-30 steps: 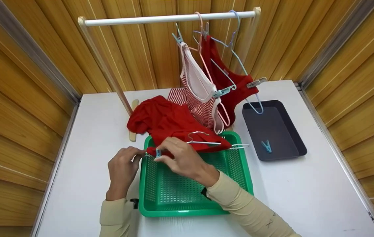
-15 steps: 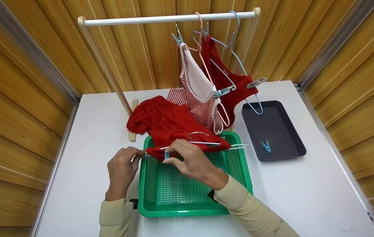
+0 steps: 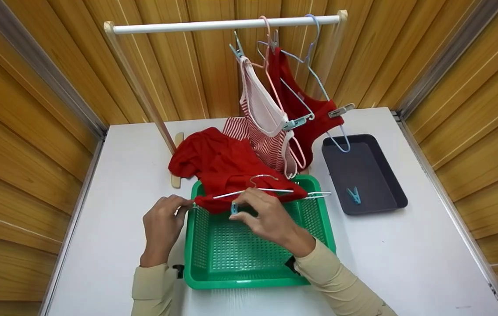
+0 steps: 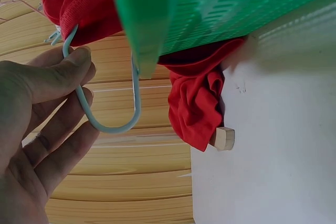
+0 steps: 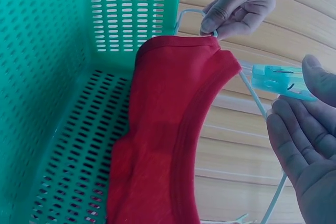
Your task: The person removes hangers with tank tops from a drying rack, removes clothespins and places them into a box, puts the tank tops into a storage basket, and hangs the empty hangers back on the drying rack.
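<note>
A red garment (image 3: 220, 153) lies partly over the far side of the green basket (image 3: 190, 263), with a pale wire hanger (image 4: 113, 129) in its neck opening. My left hand (image 3: 163, 224) pinches the looped end of that hanger between thumb and fingers, by the basket's left rim. Over the basket my right hand (image 3: 268, 219) pinches a light-blue clothespin (image 5: 278, 80) between thumb and fingertips. The clothespin is close to the garment's near edge; whether they touch I cannot tell. The hanger's hook (image 3: 263, 177) lies toward the rack.
A rack with a white bar (image 3: 196, 26) stands behind. From it hang a striped garment (image 3: 259, 114) and a red top (image 3: 306, 114) on hangers, held with clothespins. A dark tray (image 3: 358, 158) at right holds one blue clothespin (image 3: 354, 195).
My right hand has moved to the right, away from the hanger's left end, with the clothespin still pinched. The garment's left shoulder is now uncovered. My left hand has stayed in place.
</note>
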### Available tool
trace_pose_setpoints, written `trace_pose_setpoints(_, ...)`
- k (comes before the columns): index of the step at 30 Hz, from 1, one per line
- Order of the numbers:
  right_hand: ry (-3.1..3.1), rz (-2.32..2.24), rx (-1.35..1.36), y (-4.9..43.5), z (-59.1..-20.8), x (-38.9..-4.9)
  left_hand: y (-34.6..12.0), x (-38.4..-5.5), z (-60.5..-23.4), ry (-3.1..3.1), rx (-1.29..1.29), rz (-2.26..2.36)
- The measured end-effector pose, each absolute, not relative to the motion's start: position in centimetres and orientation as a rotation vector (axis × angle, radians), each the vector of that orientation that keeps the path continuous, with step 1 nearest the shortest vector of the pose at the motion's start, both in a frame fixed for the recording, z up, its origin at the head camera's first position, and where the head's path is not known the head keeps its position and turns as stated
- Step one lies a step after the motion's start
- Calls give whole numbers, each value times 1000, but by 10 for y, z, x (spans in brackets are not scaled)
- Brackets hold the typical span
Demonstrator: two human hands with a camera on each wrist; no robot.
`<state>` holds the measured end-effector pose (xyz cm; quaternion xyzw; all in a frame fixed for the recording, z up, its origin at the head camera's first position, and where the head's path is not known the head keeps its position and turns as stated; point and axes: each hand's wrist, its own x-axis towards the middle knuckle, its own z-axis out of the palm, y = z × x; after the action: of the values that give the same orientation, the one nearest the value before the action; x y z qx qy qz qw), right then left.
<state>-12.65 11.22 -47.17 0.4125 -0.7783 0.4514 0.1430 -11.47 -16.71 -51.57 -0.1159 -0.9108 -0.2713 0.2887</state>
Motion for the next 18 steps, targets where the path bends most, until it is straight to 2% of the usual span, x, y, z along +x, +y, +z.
trace_pose_setpoints(18,-2182,1374,1096,137,-471,-124,-168,-115,-518,-2411,-325,-730)
